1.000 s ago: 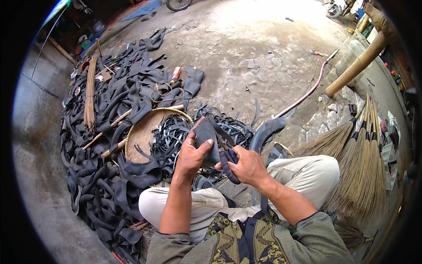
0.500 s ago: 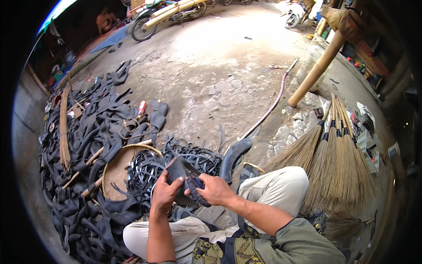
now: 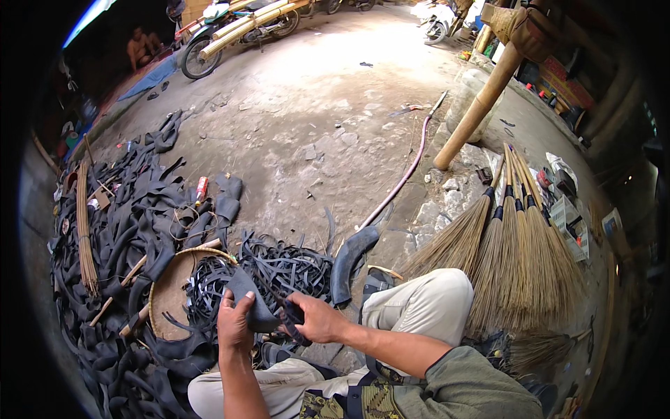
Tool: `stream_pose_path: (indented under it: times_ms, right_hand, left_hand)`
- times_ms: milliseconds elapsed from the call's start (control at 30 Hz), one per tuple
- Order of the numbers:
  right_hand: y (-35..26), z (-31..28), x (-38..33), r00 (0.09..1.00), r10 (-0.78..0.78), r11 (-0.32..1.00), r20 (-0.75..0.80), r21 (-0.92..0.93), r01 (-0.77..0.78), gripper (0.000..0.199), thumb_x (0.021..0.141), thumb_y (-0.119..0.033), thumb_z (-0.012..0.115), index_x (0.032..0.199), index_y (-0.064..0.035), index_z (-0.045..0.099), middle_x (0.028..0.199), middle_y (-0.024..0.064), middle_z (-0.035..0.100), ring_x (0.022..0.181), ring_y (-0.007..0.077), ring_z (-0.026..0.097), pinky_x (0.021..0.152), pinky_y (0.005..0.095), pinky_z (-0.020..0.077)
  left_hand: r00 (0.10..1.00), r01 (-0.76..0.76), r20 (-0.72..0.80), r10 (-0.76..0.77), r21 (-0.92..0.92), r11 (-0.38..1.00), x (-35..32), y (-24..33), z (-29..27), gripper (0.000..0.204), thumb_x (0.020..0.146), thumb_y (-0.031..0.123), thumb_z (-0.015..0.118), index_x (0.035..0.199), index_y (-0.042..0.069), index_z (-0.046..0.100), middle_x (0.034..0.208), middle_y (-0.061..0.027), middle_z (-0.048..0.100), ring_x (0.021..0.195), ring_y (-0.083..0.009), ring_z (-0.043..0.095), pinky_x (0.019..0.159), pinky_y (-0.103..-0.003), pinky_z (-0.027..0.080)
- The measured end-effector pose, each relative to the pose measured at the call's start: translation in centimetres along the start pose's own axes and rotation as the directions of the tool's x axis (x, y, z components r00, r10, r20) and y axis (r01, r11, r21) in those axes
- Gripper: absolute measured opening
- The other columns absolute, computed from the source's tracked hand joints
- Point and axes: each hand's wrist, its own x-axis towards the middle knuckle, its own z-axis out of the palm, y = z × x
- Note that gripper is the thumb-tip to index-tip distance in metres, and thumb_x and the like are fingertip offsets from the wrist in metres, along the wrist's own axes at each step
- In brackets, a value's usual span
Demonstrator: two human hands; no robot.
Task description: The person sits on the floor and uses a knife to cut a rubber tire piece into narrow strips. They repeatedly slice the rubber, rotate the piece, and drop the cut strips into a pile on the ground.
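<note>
My left hand [image 3: 236, 324] pinches a flat piece of dark rubber sheet [image 3: 250, 299] between thumb and fingers, holding it up in front of my lap. Closed around the dark handles of a pair of scissors [image 3: 290, 325] is my right hand [image 3: 318, 320], just right of the sheet. The dark blades point up and left along the sheet's right edge; I cannot tell whether they touch it. Just beyond both hands, a heap of thin black rubber strips [image 3: 293, 269] lies partly over a round woven tray [image 3: 153, 300].
Black rubber scraps [image 3: 132, 237] cover the ground at left, with a bundle of thin sticks [image 3: 84, 230] on top. A curved tube piece [image 3: 351, 265] lies ahead. Grass brooms [image 3: 520, 258] lean at right beside a bamboo post [image 3: 481, 105]. Farther off stands a motorbike [image 3: 202, 57] carrying bamboo poles.
The whole view has shifted, so the scene sits farther left. The rubber sheet now faces me more broadly, and the scissors have drawn lower along its right side. Both hands keep their holds.
</note>
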Motion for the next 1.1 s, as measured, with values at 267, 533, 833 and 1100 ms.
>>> stream_pose_path:
  times_ms: [267, 533, 833, 1100]
  right_hand:
    - [-0.6, -1.2, 0.7, 0.972, 0.234, 0.899, -0.019, 0.386, -0.208, 0.041, 0.089, -0.023, 0.078, 0.116, 0.0011, 0.058, 0.092, 0.0099, 0.069, 0.079, 0.0154, 0.064, 0.071, 0.0312, 0.0502]
    - [-1.5, -7.1, 1.8, 0.864, 0.315, 0.693, -0.392, 0.718, 0.074, 0.021, 0.092, -0.02, 0.077, 0.092, -0.0079, 0.06, 0.074, -0.004, 0.056, 0.062, 0.007, 0.055, 0.056, 0.0219, 0.044]
    - [-1.0, -5.8, 1.8, 0.952, 0.284, 0.707, -0.112, 0.695, -0.129, 0.039, 0.099, -0.046, 0.068, 0.1, -0.007, 0.062, 0.076, -0.0011, 0.061, 0.065, 0.0086, 0.058, 0.06, 0.0226, 0.0463]
    - [-0.4, -1.3, 0.6, 0.939, 0.239, 0.848, 0.247, 0.418, -0.326, 0.03, 0.095, -0.029, 0.077, 0.106, -0.0047, 0.062, 0.083, -0.0031, 0.061, 0.069, 0.0048, 0.054, 0.062, 0.0208, 0.0433]
  left_hand:
    - [0.936, 0.137, 0.34, -0.096, -0.099, 0.986, 0.1, -0.9, 0.4, 0.065, 0.1, 0.039, 0.067, 0.146, 0.0, 0.044, 0.125, -0.0099, 0.064, 0.11, -0.0219, 0.065, 0.096, -0.038, 0.054]
    - [0.744, 0.08, 0.461, -0.484, 0.658, 0.749, -1.4, -1.6, 1.3, 0.034, 0.094, 0.021, 0.078, 0.119, 0.0, 0.068, 0.096, 0.0003, 0.071, 0.087, -0.008, 0.063, 0.08, -0.027, 0.053]
    - [0.961, 0.074, 0.26, -0.09, 0.072, 0.995, -0.8, -0.5, 1.7, 0.043, 0.09, 0.008, 0.073, 0.13, 0.001, 0.058, 0.113, -0.0081, 0.07, 0.099, -0.0183, 0.068, 0.089, -0.036, 0.057]
    - [0.998, -0.027, -0.065, 0.022, -0.07, 0.997, 0.6, 1.1, -0.4, 0.045, 0.1, 0.019, 0.065, 0.139, 0.012, 0.045, 0.123, -0.0079, 0.063, 0.107, -0.024, 0.067, 0.07, -0.043, 0.063]
